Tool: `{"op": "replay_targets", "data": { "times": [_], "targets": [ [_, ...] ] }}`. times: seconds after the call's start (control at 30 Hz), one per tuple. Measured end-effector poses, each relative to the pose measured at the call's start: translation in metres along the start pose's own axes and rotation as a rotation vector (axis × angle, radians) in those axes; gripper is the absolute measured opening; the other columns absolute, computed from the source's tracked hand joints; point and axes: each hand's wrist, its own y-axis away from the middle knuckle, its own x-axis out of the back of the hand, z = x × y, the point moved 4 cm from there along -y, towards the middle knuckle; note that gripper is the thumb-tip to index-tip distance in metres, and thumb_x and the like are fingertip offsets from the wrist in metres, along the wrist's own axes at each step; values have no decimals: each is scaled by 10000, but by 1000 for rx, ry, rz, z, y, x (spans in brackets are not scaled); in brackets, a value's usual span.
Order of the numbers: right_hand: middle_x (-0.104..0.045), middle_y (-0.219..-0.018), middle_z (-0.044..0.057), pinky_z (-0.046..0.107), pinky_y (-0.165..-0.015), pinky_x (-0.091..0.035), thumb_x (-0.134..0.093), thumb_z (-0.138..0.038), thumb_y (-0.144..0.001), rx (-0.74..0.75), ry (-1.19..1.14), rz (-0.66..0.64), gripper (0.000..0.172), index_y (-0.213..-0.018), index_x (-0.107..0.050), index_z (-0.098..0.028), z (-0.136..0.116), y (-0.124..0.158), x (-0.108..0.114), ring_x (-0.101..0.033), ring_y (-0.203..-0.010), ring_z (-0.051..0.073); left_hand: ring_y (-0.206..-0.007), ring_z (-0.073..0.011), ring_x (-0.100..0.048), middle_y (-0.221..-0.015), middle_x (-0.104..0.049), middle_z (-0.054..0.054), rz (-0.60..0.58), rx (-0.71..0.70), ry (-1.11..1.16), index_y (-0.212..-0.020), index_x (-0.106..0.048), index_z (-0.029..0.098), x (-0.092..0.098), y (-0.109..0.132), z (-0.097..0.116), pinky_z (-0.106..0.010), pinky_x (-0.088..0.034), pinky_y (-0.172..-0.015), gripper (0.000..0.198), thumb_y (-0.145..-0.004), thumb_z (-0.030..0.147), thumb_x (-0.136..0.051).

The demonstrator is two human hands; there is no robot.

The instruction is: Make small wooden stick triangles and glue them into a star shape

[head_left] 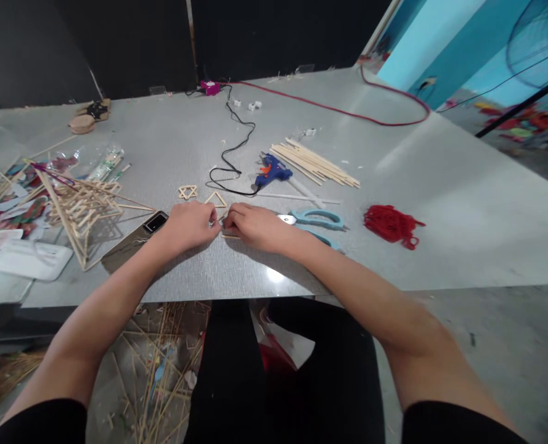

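Observation:
Close together near the table's front edge, my left hand (194, 223) and my right hand (257, 227) both have their fingers pinched. Something small and thin is between the fingertips, mostly hidden. A short wooden stick (230, 236) shows under my right fingers. Just beyond the hands lies a small triangle of wooden sticks (216, 200), and left of it a small wooden star (187, 192). Scissors with light blue handles (320, 218) lie right of my right hand, partly covered by it. Behind them rests a blue glue gun (272, 171).
Wooden sticks (317, 161) lie behind the glue gun, red yarn (391, 225) to the right. A stick pyramid frame (77, 209), a phone-like dark object (135, 240) and a white case (31, 259) are at left. A black cord (237, 148) runs to a pink plug box (210, 87).

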Motion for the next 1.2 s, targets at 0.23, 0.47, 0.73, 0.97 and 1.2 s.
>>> {"op": "replay_targets", "data": {
  "times": [0.23, 0.47, 0.73, 0.97, 1.2],
  "targets": [
    [-677, -1027, 76, 310, -743, -459, -561, -320, -1059, -11, -478, 226, 183, -994, -658, -180, 0, 17, 48, -573, -812, 168, -932, -318, -696, -988, -771, -126, 7, -6, 11, -1048, -760, 212, 0, 1, -1, -416, -490, -846, 273, -939, 391, -584],
    [-732, -841, 12, 273, -709, -424, -661, -218, -984, 282, -491, -238, 118, -927, -762, -195, -61, 29, 20, -619, -757, 139, -873, -295, -709, -941, -777, -101, 50, -93, 15, -1138, -710, 209, -2, 8, 17, -377, -452, -769, 303, -982, 398, -531],
    [-796, -904, 7, 257, -680, -418, -635, -152, -960, 442, -551, -314, 190, -999, -811, -212, -83, 42, 9, -650, -750, 122, -830, -337, -740, -903, -784, -152, 11, -221, -98, -1194, -687, 163, -26, 15, 37, -398, -450, -727, 376, -1042, 359, -405],
    [-495, -518, -48, 254, -545, -328, -549, -505, -1050, 415, -819, -313, 558, -578, -525, -207, -83, 47, 16, -406, -491, 82, -863, -320, -745, -951, -794, -144, 48, -101, -57, -1179, -699, 172, -19, 9, 25, -388, -467, -766, 363, -1038, 369, -428],
    [-672, -680, 30, 317, -660, -309, -442, -336, -1053, -49, -52, 135, 336, -1063, -751, -205, -19, 25, 30, -554, -629, 177, -893, -328, -734, -962, -791, -139, 58, -7, -69, -1086, -726, 196, -16, 1, 16, -393, -464, -771, 339, -999, 434, -500]
  ]
}}
